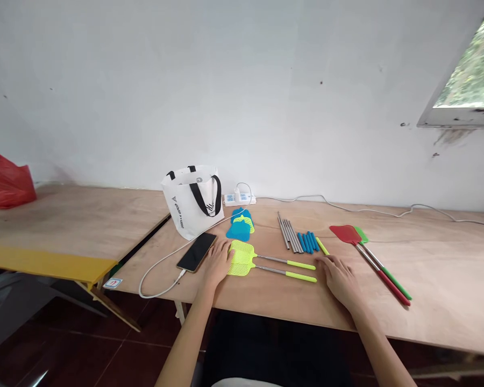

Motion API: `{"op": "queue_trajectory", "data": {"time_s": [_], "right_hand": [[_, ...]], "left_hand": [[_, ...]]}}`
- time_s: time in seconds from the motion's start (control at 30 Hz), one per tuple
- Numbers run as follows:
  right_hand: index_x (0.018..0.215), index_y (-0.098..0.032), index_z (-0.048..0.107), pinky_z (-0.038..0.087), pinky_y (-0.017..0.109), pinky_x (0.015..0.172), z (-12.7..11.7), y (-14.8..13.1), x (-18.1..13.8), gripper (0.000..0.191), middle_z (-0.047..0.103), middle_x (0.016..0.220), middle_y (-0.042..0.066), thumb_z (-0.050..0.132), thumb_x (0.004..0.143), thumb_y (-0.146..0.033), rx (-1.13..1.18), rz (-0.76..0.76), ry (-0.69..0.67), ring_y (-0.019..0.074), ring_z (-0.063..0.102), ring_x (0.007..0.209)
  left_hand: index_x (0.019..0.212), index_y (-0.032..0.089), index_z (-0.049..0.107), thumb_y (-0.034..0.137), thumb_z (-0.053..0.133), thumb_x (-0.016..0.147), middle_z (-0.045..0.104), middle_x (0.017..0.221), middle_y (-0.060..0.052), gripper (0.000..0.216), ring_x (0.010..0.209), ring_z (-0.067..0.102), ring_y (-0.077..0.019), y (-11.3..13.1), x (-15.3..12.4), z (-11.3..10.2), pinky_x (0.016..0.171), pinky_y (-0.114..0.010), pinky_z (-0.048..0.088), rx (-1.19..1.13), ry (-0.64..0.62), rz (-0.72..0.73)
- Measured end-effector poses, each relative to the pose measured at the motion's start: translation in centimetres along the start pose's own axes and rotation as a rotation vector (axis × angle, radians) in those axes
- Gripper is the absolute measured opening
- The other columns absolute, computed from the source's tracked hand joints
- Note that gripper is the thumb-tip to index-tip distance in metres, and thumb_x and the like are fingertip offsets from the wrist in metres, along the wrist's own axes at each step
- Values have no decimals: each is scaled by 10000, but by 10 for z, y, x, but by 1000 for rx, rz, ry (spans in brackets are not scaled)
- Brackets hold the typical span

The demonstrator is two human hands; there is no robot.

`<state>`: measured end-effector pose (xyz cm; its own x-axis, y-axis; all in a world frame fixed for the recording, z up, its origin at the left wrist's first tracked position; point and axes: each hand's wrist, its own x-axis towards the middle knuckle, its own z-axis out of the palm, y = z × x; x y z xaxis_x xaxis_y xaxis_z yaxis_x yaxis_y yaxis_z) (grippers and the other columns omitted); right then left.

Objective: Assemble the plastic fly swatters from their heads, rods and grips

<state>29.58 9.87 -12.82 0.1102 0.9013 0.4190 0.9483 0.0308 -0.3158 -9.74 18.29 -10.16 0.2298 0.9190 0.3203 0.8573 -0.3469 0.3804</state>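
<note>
My left hand (218, 264) rests flat on the table, its fingers at the left edge of two yellow-green fly swatters (242, 257) that lie with handles pointing right. A black phone (197, 251) is just left of it. My right hand (341, 278) also lies on the table, fingers stretched out, close to the swatters' handle ends and a loose yellow-green handle (322, 246). Beyond the hands lie several blue handles (308, 242), several grey metal tubes (290, 235) and a group of blue and yellow-green swatter heads (239, 230).
A red swatter (346, 234) and a green swatter (393, 282) lie at the right. A white bag (189, 207) and a power strip (229, 201) stand near the wall. The phone's white cable (145, 279) loops over the table's left side. A red bag (10, 185) sits far left.
</note>
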Motion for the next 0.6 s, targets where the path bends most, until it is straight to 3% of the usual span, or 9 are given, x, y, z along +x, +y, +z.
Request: {"op": "queue_trajectory", "data": {"time_s": [0.6], "right_hand": [[1235,-266,645,439,420,933,6,3,-3,379,658,1228,97,352,997,-232,-109,-75,29,253,592,1135]], "left_hand": [[1300,229,605,317,424,1023,596,1395,-109,341,1337,500,-295,-1,2,2,1107,-452,383,39,13,2]]}}
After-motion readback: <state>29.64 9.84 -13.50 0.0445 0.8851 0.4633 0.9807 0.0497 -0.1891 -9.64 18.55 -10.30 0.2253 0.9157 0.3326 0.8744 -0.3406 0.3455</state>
